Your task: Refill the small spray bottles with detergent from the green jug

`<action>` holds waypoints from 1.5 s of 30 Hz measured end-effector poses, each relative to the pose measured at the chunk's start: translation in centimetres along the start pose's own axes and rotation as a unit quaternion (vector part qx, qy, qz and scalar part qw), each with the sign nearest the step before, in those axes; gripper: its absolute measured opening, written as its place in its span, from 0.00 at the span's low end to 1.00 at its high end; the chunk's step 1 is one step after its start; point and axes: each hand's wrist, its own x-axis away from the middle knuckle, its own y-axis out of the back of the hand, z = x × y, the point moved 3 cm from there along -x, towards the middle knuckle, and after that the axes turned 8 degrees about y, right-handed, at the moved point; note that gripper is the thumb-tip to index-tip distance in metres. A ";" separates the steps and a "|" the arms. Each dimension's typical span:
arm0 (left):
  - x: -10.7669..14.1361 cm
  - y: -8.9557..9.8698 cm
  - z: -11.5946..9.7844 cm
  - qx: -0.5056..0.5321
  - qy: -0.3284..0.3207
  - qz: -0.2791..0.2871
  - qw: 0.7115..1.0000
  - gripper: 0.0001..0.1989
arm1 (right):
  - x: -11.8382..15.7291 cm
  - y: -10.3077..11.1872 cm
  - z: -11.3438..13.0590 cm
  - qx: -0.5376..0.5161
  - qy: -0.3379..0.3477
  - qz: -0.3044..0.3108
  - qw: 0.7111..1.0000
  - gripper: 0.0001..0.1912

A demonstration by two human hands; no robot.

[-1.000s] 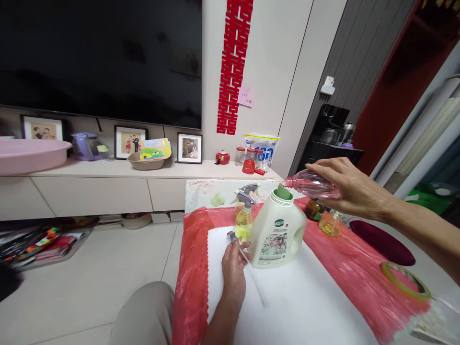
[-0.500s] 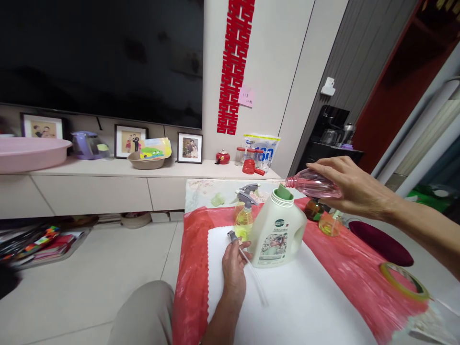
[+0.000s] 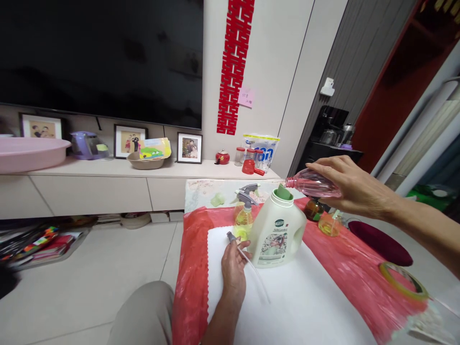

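My right hand [image 3: 347, 184] is wrapped round a clear pink bottle [image 3: 311, 183], tipped nearly level with its mouth to the left. That mouth meets the green spout [image 3: 283, 192] of a pale green detergent jug [image 3: 276, 230] standing upright on white paper. Liquid flow cannot be made out. Fingers curled, my left hand [image 3: 234, 263] holds a grey spray head [image 3: 232, 236] just left of the jug; its thin clear tube [image 3: 258, 278] trails down to the right. Behind this hand stands a spray bottle with yellow liquid [image 3: 243, 221].
Right of the jug are a brown bottle [image 3: 314, 210], a yellow-liquid bottle [image 3: 329, 224] and a tape roll [image 3: 404, 281] on red plastic sheeting [image 3: 194, 249]. A low cabinet [image 3: 89, 191] behind bears picture frames, a pink basin [image 3: 32, 153] and red-lidded jars.
The spray head in my left hand has tilted slightly, and the tube's free end has swung a little to the right. My right hand and the pink bottle look unmoved.
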 end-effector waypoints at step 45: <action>0.1 -0.1 -0.1 0.029 0.010 0.002 1.000 0.32 | -0.4 0.3 -0.3 0.038 0.006 0.025 0.999 0.37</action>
